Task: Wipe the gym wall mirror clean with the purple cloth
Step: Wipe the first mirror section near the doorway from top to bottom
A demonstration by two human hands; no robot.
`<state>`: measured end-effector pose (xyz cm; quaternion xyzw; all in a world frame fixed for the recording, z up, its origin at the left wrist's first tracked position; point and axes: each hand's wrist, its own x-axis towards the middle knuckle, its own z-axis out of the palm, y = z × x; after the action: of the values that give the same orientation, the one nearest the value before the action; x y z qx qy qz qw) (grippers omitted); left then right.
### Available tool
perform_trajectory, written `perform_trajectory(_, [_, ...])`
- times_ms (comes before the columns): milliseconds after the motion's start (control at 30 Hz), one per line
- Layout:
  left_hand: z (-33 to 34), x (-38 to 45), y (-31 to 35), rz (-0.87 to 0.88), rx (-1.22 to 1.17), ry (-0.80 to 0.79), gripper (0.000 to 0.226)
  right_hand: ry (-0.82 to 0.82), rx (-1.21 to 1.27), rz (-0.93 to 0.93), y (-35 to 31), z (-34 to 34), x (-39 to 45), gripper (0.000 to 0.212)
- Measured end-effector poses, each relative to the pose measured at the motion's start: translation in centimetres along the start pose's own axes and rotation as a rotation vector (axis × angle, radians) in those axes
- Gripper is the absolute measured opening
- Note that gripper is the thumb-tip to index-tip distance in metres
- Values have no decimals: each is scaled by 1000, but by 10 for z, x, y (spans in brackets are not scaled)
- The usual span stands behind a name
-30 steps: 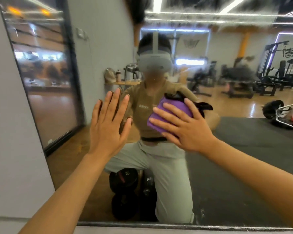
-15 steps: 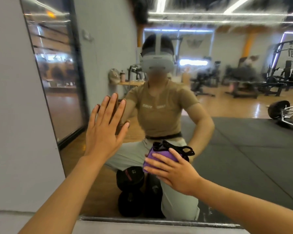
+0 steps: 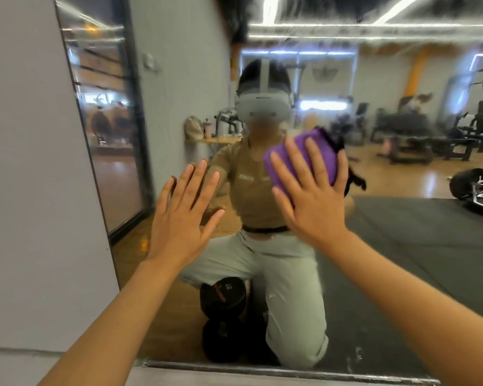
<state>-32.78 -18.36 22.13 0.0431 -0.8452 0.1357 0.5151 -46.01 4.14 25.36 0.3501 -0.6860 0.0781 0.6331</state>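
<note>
Two hands were found raised against the gym wall mirror (image 3: 402, 246). We noted the left hand (image 3: 179, 227) flat on the glass, fingers straight and spread, holding nothing. The right hand (image 3: 315, 201) pressed the purple cloth (image 3: 313, 154) onto the mirror at about chest height of the reflection, fingers straight and fanned over it; a black part of the cloth showed at its right edge. Reflected in the glass we saw a kneeling person, black dumbbells (image 3: 223, 316) by the knee, and gym machines (image 3: 457, 135) beyond. Small pale lettering on the reflected shirt and a marking on one dumbbell were too blurred to read.
</note>
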Motion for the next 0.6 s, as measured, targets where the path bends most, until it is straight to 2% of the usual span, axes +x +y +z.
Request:
perform_trajectory(67, [-1,-1,-2,11,-6,-6,69,-99,26,-143,-23,7,-46,56])
perform_trajectory(200, [-4,-7,-13,7,-26,5,70,-323,-43,-590,-38,15,-121,61])
perform_trajectory(333, [-5,-8,-26,64,-9,-22,73,-311,-60,-807,-22,16,-84,56])
perform_trajectory(400, [-5,-7,-30,81,-5,-27,74,-225,-34,-755,-10,13,-38,54])
perform_trajectory(500, [-4,-8,-30,81,-4,-30,75,-52,-3,-423,3,4,38,52])
perform_trajectory(600, [-3,-9,-29,86,6,-21,75,40,-20,-170,-6,0,65,50])
